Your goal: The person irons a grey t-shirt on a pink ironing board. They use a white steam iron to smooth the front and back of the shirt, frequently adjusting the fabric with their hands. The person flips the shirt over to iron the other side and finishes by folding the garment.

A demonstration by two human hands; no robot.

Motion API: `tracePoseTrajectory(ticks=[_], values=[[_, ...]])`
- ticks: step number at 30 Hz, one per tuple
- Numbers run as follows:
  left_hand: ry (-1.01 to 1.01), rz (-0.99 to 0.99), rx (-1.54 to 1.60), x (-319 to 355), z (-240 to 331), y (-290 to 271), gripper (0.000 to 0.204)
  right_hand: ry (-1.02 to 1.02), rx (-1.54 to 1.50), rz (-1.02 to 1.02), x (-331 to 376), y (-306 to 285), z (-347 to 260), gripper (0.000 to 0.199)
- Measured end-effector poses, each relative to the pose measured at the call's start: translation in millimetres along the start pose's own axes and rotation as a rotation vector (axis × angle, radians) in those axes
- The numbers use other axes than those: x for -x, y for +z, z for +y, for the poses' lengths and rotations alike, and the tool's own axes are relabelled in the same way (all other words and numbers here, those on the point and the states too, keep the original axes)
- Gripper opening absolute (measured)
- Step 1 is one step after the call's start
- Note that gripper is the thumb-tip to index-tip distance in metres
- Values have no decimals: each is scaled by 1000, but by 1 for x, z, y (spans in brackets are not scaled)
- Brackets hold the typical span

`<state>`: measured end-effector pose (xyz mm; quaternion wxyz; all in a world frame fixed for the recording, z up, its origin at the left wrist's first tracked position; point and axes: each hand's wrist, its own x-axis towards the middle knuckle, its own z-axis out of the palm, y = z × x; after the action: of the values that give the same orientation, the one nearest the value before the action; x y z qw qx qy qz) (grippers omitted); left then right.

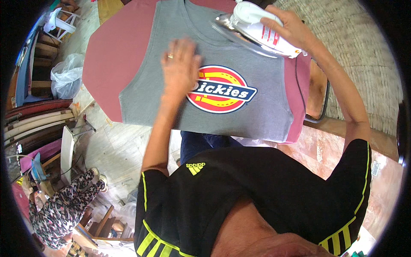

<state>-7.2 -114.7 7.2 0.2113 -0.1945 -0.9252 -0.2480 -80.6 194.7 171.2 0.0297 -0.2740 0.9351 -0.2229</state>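
A grey sleeveless shirt (pixel 150 103) is spread over a board with a dark pink cover (pixel 115 55). On its chest is a red, yellow and blue printed logo (pixel 222 103). My left hand (pixel 180 64) lies flat on the cloth beside the logo, fingers stretched and slightly blurred, a ring on one finger. In my right hand (pixel 293 30) is the handle of a white clothes iron (pixel 252 25), my fingers wrapped round it. The iron's metal soleplate is over the shirt near the neckline and the right shoulder; whether it touches the cloth I cannot tell.
A dark cord (pixel 298 85) runs down the board's right side. Beyond it are a wooden stool (pixel 317 92) and a woven mat (pixel 355 38). At left are a clear plastic bag (pixel 68 75), stacked boards (pixel 40 122) and another person in patterned clothes (pixel 64 214).
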Motion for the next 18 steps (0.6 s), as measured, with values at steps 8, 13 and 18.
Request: tracePoseTrajectory(ticks=[8,13,18], values=[[-62,-31,-359,-17,-80,6,53,-85,98,-107,-26,58,-8,30],[-79,-59,-346,-21,-80,3,53,-223,87,-13,-57,73,-47,35],[-64,-35,-303,-20,-84,5,51,-137,54,-82,-34,56,-35,29]])
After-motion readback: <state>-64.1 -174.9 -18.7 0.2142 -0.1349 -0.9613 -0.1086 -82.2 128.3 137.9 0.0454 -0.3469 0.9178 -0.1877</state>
